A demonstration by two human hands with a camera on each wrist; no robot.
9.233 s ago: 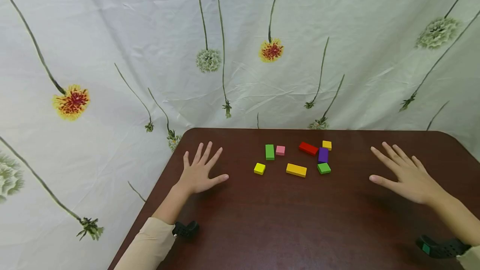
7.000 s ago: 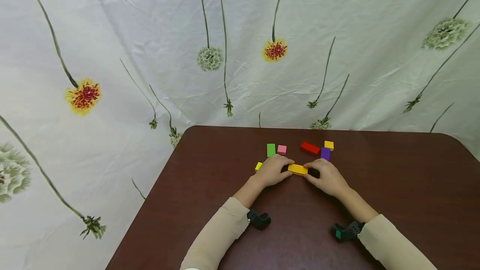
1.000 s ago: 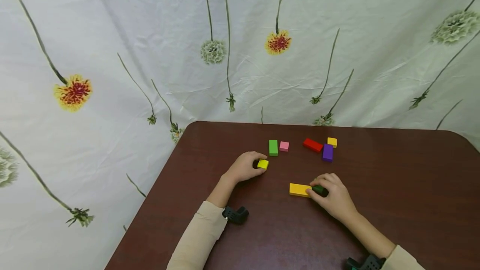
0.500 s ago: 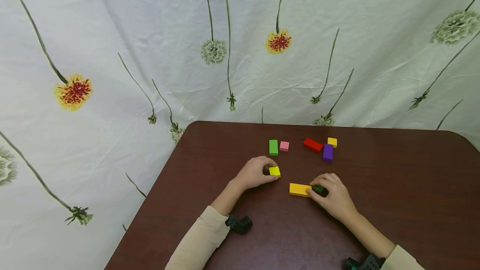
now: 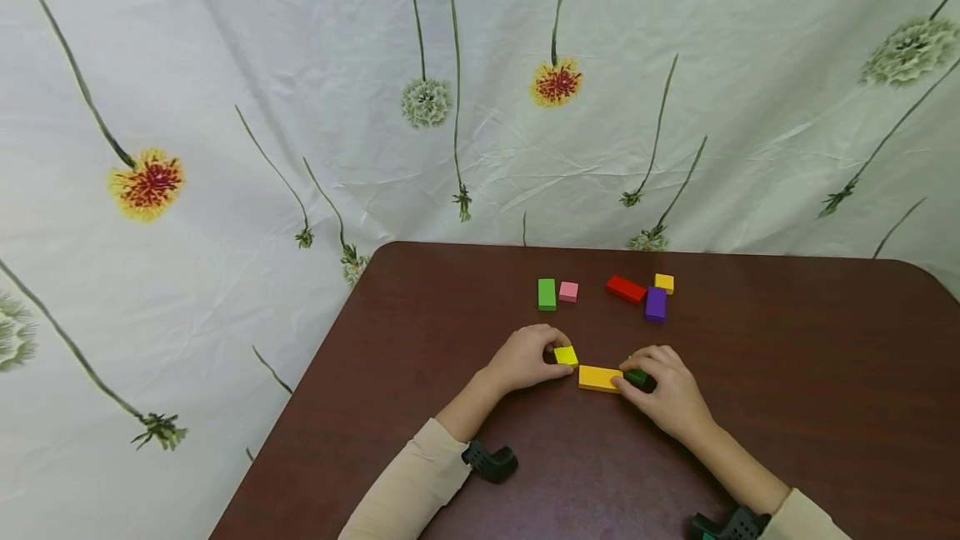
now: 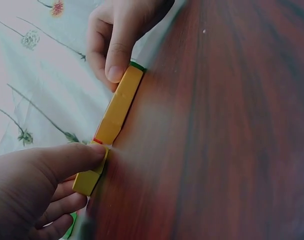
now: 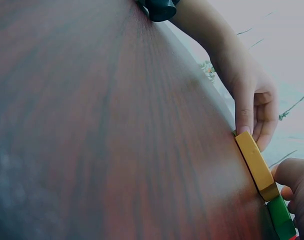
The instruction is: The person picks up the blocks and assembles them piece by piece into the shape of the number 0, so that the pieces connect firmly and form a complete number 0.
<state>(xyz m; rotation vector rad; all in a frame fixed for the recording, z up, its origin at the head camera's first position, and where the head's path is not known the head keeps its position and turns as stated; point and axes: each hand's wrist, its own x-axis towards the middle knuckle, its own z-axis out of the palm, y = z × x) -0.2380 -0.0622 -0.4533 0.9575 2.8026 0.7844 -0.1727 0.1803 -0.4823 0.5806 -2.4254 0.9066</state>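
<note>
My left hand (image 5: 527, 359) pinches a small yellow block (image 5: 567, 357) between thumb and fingers, right at the left end of a longer orange-yellow block (image 5: 597, 379). That longer block lies flat on the table. At its other end my right hand (image 5: 672, 397) holds a green block (image 5: 637, 377), partly hidden by the fingers, with the thumb tip overlapping the orange-yellow block's end. The right wrist view has the green block (image 7: 280, 218) in line with the orange-yellow block (image 7: 256, 164), end against end. In the left wrist view the yellow block (image 6: 87, 181) sits close against it too.
Farther back on the dark brown table (image 5: 787, 340) lie a green block (image 5: 547, 295) and a pink block (image 5: 568, 292). To their right a red block (image 5: 626, 289), a purple block (image 5: 656, 304) and a small yellow-orange block (image 5: 664, 283) sit close together. A flowered cloth (image 5: 480, 148) hangs behind.
Over the last second my left hand has carried the yellow block right and nearer, up to the orange-yellow block. Earlier, the orange-yellow and green blocks came nearer. My right hand has stayed still lately.
</note>
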